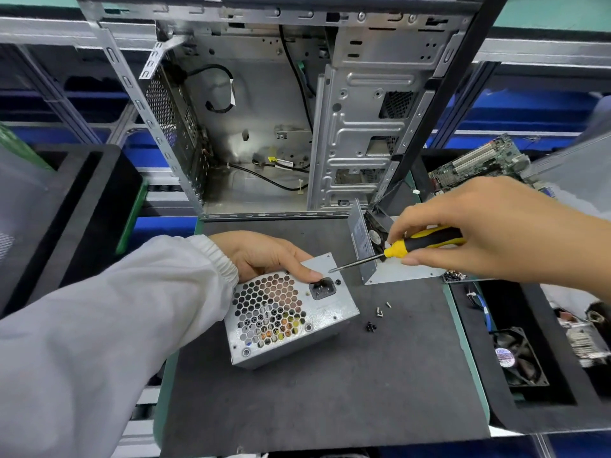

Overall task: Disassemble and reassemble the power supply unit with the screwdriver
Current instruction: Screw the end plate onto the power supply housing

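While the left hand (264, 256) grips the power supply unit (287, 312) by its top edge, mid-mat (314, 398), the right hand (479, 229) holds the screwdriver (406, 247) closed around the handle, tip just at the unit's upper face near the socket. The cover (390, 269) is already off, lying near the mat's right edge, with loose screws (380, 312) beside the unit. Looks like the screw-removal or refit stage; can't tell which. Next: seat the tip squarely in a screw head and keep the unit steady.
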{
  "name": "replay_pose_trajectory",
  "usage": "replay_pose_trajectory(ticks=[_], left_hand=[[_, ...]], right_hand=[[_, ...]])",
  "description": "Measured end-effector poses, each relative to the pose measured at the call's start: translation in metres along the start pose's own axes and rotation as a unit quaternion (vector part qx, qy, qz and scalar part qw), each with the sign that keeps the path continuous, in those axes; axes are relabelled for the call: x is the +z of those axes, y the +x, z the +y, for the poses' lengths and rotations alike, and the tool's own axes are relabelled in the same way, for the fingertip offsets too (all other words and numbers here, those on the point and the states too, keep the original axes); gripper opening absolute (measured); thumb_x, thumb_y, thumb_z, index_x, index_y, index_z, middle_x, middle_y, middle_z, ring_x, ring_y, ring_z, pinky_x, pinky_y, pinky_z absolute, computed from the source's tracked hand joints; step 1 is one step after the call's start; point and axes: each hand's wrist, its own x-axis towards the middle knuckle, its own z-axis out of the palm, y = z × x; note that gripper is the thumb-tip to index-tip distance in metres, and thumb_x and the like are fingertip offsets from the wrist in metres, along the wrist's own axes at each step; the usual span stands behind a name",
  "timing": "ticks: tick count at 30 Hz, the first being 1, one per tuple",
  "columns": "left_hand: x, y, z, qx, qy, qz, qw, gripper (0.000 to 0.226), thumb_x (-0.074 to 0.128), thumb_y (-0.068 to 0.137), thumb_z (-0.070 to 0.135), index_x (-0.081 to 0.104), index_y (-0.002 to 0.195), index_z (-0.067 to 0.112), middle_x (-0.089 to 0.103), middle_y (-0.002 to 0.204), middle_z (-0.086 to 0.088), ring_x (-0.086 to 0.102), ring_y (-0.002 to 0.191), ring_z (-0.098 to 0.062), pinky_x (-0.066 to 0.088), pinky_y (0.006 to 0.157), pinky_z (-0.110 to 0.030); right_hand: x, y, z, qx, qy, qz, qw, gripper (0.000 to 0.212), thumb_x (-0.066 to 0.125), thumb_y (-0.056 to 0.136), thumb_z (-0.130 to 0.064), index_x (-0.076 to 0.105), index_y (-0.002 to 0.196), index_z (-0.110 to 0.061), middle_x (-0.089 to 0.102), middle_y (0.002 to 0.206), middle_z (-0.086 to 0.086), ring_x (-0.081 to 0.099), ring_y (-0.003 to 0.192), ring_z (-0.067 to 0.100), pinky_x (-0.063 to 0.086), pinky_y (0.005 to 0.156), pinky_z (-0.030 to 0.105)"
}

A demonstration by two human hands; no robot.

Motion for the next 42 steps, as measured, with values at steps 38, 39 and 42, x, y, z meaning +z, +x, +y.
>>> replay_pose_trajectory(ticks=[38,39,42], left_hand=[[-0.0001,0.0006,0.0009,-0.007,0.007,0.012,1.0,0.021,0.064,0.081,0.013,0.073,0.1,0.01,0.075,0.092,-0.009,0.073,0.077,-0.018,0.058,0.078,-0.031],[-0.0001,0.0004,0.0009,-0.006,0.008,0.012,1.0,0.021,0.064,0.081,0.013,0.073,0.1,0.01,0.075,0.092,-0.009,0.073,0.077,-0.018,0.058,0.078,-0.031],[-0.0002,-0.0001,0.0008,-0.005,0.011,0.009,1.0,0.02,0.064,0.082,0.013,0.073,0.1,0.011,0.075,0.092,-0.009,0.072,0.078,-0.018,0.058,0.078,-0.031]], right_hand=[[-0.0031,0.0077,-0.006,-0.014,-0.113,-0.021,0.993,0.023,0.049,0.074,-0.053,0.068,0.086,-0.046,0.061,0.071,-0.025,0.039,0.057,0.004,0.019,0.044,0.016],[-0.0029,0.0078,-0.0056,-0.012,-0.112,-0.021,0.993,0.024,0.048,0.074,-0.053,0.067,0.087,-0.047,0.061,0.071,-0.024,0.041,0.057,0.004,0.021,0.044,0.016],[-0.0028,0.0081,-0.0055,-0.011,-0.105,-0.02,0.994,0.024,0.048,0.075,-0.054,0.066,0.087,-0.047,0.061,0.071,-0.024,0.044,0.058,0.004,0.026,0.044,0.017]])
